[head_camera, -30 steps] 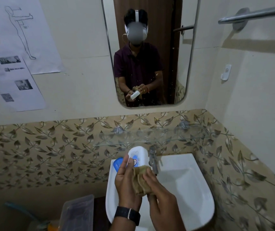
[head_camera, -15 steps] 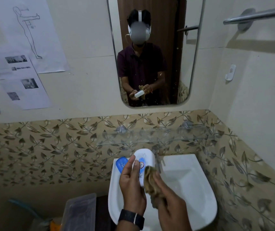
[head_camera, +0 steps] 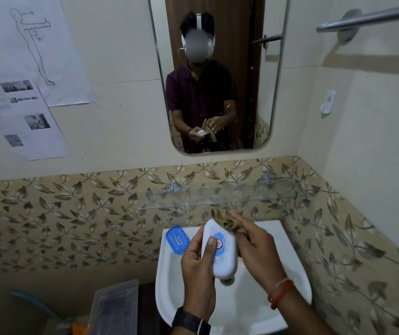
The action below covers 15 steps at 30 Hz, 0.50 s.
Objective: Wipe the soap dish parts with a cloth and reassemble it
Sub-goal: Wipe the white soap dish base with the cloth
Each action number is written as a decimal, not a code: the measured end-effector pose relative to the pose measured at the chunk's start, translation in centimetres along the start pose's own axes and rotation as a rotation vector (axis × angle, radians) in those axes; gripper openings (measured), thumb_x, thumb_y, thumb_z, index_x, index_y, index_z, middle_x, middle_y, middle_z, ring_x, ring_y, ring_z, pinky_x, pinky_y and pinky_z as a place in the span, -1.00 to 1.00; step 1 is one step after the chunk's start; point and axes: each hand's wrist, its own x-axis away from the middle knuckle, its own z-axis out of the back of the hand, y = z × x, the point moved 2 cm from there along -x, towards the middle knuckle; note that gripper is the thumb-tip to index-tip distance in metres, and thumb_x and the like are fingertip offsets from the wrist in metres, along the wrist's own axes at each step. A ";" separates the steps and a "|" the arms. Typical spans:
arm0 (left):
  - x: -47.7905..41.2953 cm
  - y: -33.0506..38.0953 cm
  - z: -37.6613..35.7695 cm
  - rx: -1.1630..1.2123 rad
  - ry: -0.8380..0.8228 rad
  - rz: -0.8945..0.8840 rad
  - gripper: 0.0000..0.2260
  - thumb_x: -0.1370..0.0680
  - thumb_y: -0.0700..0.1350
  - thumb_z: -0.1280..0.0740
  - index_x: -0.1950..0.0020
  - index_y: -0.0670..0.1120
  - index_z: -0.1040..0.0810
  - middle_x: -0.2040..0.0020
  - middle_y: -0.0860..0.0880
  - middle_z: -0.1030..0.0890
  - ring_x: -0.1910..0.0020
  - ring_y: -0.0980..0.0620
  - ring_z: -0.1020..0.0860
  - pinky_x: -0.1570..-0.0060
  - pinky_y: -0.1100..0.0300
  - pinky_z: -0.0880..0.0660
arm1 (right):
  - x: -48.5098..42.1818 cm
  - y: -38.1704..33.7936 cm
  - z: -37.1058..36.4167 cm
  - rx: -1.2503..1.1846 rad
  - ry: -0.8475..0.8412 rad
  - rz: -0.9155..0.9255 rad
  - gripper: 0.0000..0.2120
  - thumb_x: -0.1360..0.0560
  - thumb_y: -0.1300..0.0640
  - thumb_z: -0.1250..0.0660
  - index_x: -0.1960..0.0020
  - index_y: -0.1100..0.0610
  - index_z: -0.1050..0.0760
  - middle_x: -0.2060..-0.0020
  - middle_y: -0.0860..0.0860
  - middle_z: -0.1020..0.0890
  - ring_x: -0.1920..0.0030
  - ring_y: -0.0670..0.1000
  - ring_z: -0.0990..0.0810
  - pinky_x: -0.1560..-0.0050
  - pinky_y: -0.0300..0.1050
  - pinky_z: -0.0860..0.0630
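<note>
My left hand [head_camera: 199, 267] grips a white soap dish part [head_camera: 221, 252] with a round blue label, held over the white sink [head_camera: 278, 238]; my thumb lies across its face. My right hand [head_camera: 256, 247] holds a crumpled brown cloth [head_camera: 227, 220] pressed against the top end of the white part. A blue slotted soap dish part [head_camera: 177, 240] lies on the sink's back left corner.
A glass shelf [head_camera: 217, 197] juts from the leaf-patterned tiles above the sink. A mirror [head_camera: 217, 68] shows a person holding the same items. A clear plastic box [head_camera: 115, 308] stands at lower left. A towel rail [head_camera: 372, 18] is at upper right.
The cloth in my right hand has slid from the lower side of the white part up to its top end. The white part now shows more of its face.
</note>
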 end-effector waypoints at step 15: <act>-0.4 0.6 -0.3 0.068 -0.018 0.071 -0.66 -0.63 -0.20 -0.29 -0.41 -0.02 -0.44 -0.20 -0.20 -0.69 -0.16 -0.20 -0.66 -0.05 0.03 -0.65 | 1.3 2.5 -2.4 0.255 0.018 0.151 -0.47 -0.49 0.48 -0.16 -0.39 0.12 -0.47 -0.42 -0.09 -0.41 -0.46 -0.15 -0.31 -0.39 -0.47 -0.16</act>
